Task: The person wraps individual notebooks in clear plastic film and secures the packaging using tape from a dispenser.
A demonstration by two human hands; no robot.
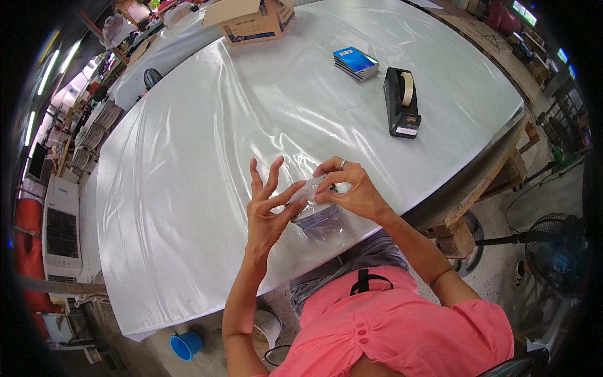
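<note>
A clear plastic bag (pixel 323 227) is between my hands, close to the near edge of the table. Something flat and bluish-grey shows through its lower part, but glare hides what it is. My left hand (pixel 266 217) pinches the bag's upper left side between thumb and forefinger, its other fingers raised and spread. On the opposite side, my right hand (pixel 352 190), with a ring on one finger, grips the upper edge in its bent fingertips. The bag's upper part looks whitish and crumpled there.
Farther off stand a black tape dispenser (pixel 401 103) with a pale roll and a stack of blue-topped booklets (pixel 356 61). An open cardboard box (pixel 256 26) is at the far edge. Wrinkled, glossy sheeting (pixel 176 188) covers the table. A fan (pixel 554 254) stands at right.
</note>
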